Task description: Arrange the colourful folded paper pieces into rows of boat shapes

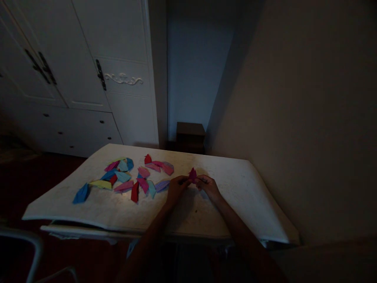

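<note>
Between my two hands, a small magenta folded paper piece (193, 175) is held up just above the table, its pointed tip upward. My left hand (178, 186) pinches its left side, and my right hand (207, 186) pinches the right side. Both hands are closed at the fingertips. To the left of my left hand lie several folded paper pieces in blue, pink, red, yellow and pale green. Closest to that hand is a lavender folded paper piece (162, 186). A blue folded paper piece (81, 193) lies farthest left.
The white table (235, 204) has a worn, lifted front edge. A white wardrobe (129, 114) stands behind it at left, and a brown box-like cabinet (191, 129) behind the middle. At right is a wall (309, 118). A metal chair frame (32, 237) sits front left.
</note>
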